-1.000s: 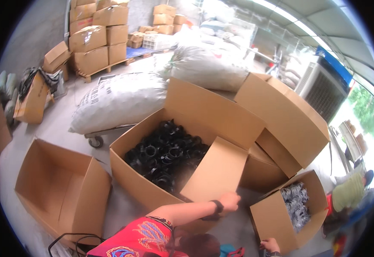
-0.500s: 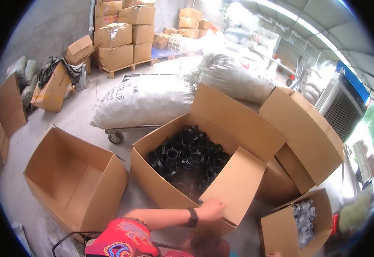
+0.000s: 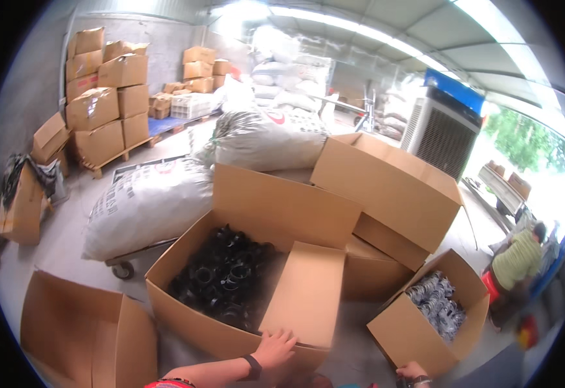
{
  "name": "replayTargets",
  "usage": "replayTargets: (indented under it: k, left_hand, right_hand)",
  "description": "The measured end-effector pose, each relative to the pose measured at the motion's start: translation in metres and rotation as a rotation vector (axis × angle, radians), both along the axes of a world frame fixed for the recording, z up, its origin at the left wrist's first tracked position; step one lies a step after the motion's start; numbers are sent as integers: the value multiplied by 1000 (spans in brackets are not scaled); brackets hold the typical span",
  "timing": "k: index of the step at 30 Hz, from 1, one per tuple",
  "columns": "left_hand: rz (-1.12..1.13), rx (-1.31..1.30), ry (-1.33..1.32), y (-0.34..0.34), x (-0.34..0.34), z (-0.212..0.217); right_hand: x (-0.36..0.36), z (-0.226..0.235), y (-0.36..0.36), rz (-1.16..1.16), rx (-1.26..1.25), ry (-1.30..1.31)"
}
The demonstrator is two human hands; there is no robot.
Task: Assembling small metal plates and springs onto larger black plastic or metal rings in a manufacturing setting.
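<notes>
My left hand [image 3: 274, 349] rests on the near rim of a large open cardboard box [image 3: 185, 323], its fingers spread over the base of a folded-in flap [image 3: 308, 291]. Inside this box is a pile of black ring-shaped parts [image 3: 227, 275], partly covered by the flap. To the right stands a smaller open cardboard box [image 3: 412, 339] holding silvery, ring-like parts [image 3: 439, 304]. Low in the picture, my right hand [image 3: 412, 370] is curled at the smaller box's near lower edge and seems to grip it; its fingertips are hidden.
An open box [image 3: 69, 330] stands at left. Stuffed white sacks [image 3: 146, 207] lie on a wheeled cart beyond the large box. More cardboard [image 3: 386, 187] and an air cooler [image 3: 444, 129] stand at the back right. A person [image 3: 515, 258] bends over at far right.
The view has swung to the right, so the boxes sit further left. My left hand stays at the large box's rim, its fingers more spread. More of my right hand shows at the smaller box.
</notes>
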State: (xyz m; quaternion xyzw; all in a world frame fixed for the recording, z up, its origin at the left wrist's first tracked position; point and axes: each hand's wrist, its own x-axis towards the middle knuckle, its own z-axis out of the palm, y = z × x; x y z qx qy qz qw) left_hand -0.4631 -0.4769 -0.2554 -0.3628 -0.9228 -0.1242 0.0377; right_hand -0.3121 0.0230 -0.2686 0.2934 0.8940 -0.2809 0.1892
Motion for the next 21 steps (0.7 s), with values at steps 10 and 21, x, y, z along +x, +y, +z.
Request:
replayTargets:
  k: [10, 21]
  left_hand:
    - [32, -2, 35, 7, -4, -3]
    - [42, 22, -113, 15, -7, -4]
  right_hand:
    - [-12, 6, -15, 165, 132, 25]
    - [-14, 25, -35, 51, 97, 43]
